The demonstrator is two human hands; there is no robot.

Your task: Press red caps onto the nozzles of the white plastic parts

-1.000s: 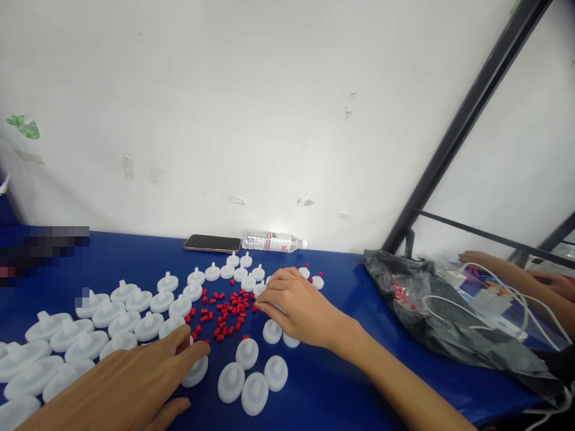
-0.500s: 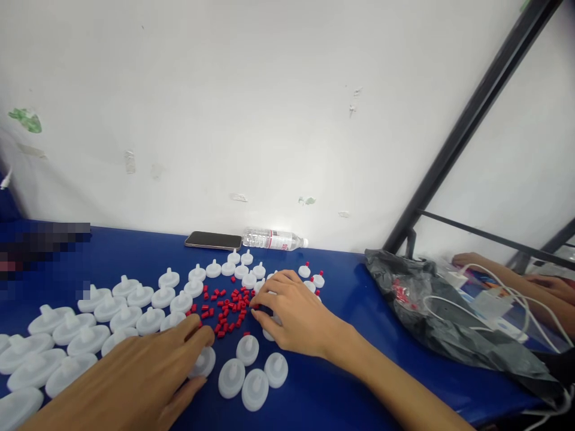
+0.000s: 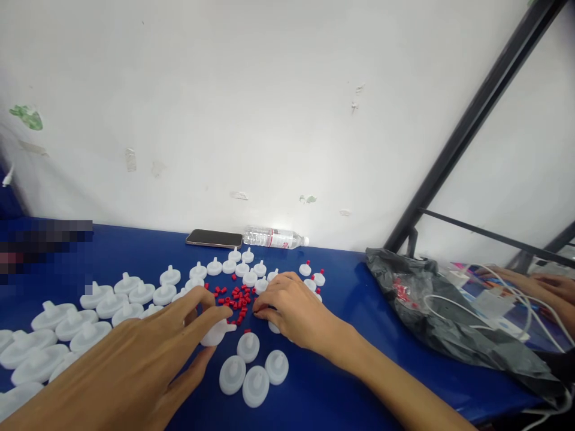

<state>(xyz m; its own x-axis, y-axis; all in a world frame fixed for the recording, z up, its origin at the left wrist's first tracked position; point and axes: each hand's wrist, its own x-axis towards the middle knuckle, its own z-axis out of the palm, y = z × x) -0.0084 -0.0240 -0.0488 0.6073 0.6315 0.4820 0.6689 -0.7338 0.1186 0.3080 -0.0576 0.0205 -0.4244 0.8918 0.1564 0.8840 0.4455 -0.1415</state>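
Observation:
My left hand (image 3: 179, 341) grips a white nozzle cap (image 3: 214, 334) between thumb and fingers, tilted so its spout points right. To its right, my right hand (image 3: 290, 308) has its fingers curled and thumb pressed close at the edge of a pile of small red caps (image 3: 240, 299); what it pinches, if anything, is hidden. Below the hands stand several loose white nozzle caps (image 3: 256, 386). Many more white nozzle caps (image 3: 110, 304) spread over the left side. Beyond my right hand are several white nozzle caps with red tips (image 3: 305, 269).
On the blue table (image 3: 350, 281), a phone (image 3: 214, 239) and a clear bottle (image 3: 274, 237) lie along the wall. A dark plastic bag (image 3: 431, 323) with red pieces and white cables sits at the right, beside a black metal frame (image 3: 449, 161). Another person's hands (image 3: 550, 287) show at far right.
My left hand has lifted a white nozzle cap and moved it up and right, tipping its spout toward my right hand. My right hand shifted slightly right.

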